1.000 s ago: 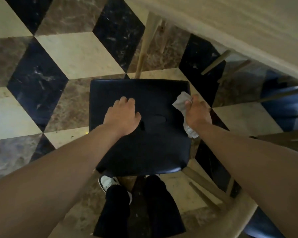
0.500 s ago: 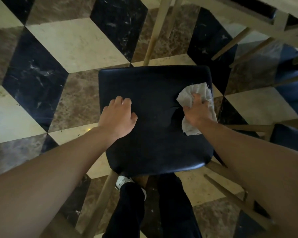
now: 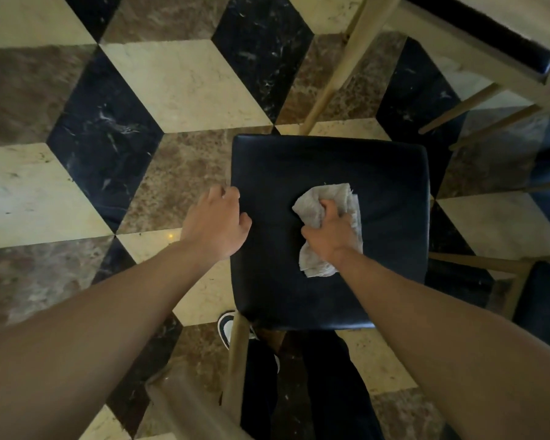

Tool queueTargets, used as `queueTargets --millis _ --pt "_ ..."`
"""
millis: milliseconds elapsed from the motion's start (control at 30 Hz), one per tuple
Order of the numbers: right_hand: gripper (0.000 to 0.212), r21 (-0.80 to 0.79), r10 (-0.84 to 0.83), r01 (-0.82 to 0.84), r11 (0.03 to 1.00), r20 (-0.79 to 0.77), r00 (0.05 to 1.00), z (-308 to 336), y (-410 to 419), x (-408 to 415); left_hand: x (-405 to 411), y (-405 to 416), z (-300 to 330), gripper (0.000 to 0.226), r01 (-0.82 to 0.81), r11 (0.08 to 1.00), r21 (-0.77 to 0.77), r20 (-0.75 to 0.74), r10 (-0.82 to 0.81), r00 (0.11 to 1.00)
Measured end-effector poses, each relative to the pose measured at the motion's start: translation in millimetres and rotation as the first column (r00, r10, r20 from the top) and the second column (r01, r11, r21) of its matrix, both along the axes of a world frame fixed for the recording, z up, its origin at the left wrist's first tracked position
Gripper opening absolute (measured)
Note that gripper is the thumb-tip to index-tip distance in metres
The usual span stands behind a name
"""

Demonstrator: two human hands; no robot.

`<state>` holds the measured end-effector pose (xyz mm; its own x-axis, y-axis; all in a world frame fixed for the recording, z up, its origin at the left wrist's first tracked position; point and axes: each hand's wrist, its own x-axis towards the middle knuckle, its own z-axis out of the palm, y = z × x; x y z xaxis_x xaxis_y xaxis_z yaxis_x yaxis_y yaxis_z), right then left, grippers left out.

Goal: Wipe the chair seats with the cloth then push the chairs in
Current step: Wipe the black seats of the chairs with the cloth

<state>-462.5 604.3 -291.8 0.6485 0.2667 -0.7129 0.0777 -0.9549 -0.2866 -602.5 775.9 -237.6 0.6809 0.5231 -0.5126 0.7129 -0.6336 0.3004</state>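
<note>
**Black padded seat, limp rag – grip tips for the wipe and the push**

Black vinyl or leather, by the look of it, covers the chair seat [image 3: 327,173], so you can expect it to be smooth and a bit slippery, with some give in the padding. Your right hand [image 3: 329,231] is closed in a fist around the cloth [image 3: 326,201], bunched near the middle of the seat with loose ends spilling out front and back. It looks soft and light – keep it wadded and press down flat or it'll just skate over the surface.

Your left hand [image 3: 216,220] is curled over the seat's left edge, fingers bent; whether it's actually gripping or just resting there, I can't tell. That edge is a decent place to steady things. The chair has slim wooden legs, probably light – for pushing in toward the table [image 3: 502,27] at the upper right, I'd hold the frame rather than the slick cushion.
</note>
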Motion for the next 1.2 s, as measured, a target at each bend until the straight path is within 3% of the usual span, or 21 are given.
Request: queueTargets --millis 233,600,700,800,1000,1067,1200 --pt "0.077 0.07 0.162 -0.157 0.985 -0.08 0.984 2 48 -61 -23 15 -2 0.037 -0.012 1.0 0.017 0.015 0.011 1.0" --pt "0.068 0.165 0.375 -0.368 0.915 -0.013 0.927 -4 69 -117 -37 24 -6 0.034 0.017 1.0 0.025 -0.016 -0.016 1.0" --pt "0.06 0.119 0.547 -0.549 0.828 0.046 0.836 -4 60 -120 -34 25 -6 0.038 0.013 0.999 0.031 -0.023 -0.012 1.0" --pt "0.059 0.05 0.762 -0.769 0.638 0.109 0.639 -7 49 -120 -25 22 -7 0.033 -0.001 0.999 0.053 -0.031 0.003 1.0" --pt "0.048 -0.088 0.888 -0.888 0.451 0.144 0.437 -7 26 -91 10 4 -1 0.036 0.057 0.997 0.042 -0.076 -0.054 0.996" --pt "0.052 -0.14 0.908 -0.898 0.417 0.108 0.405 -7 10 -66 27 -7 -1 0.04 0.097 0.995 0.019 -0.099 -0.095 0.991" --pt "0.049 -0.255 0.894 -0.859 0.443 0.053 0.446 -3 -23 6 62 -30 -3 0.039 0.116 0.993 -0.003 -0.102 -0.115 0.988"
